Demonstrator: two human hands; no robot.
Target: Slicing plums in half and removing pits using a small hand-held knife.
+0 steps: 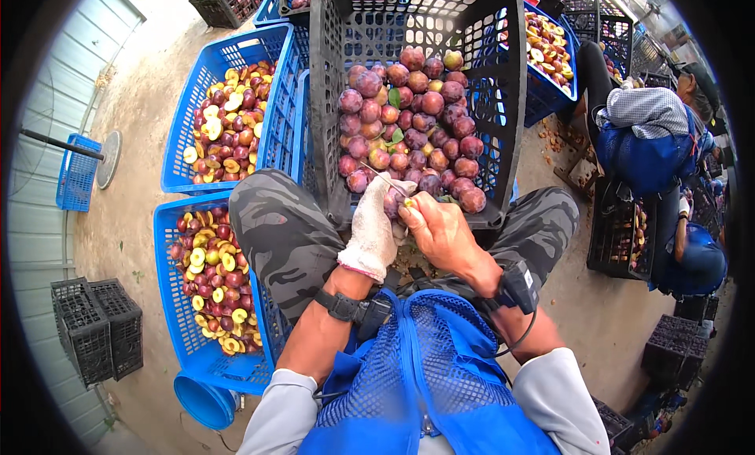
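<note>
My left hand [373, 227], in a whitish knit glove, is closed around a plum [392, 206], mostly hidden by the fingers. My bare right hand [446, 233] grips a small knife; its thin blade [383, 176] points up and left across the gloved fingertips. A bit of yellow shows at the right fingertips, too small to name. Both hands are at the near edge of a tilted black crate [515, 152]. Whole red-purple plums [421, 123] with a few green leaves fill its lower part.
Blue baskets of cut plums stand to my left, one farther [174, 140] and one nearer [169, 298]. Another blue basket [535, 101] is beyond the crate, right. Black crates [118, 329] and a blue bucket [203, 400] sit left. People [645, 140] sit at right.
</note>
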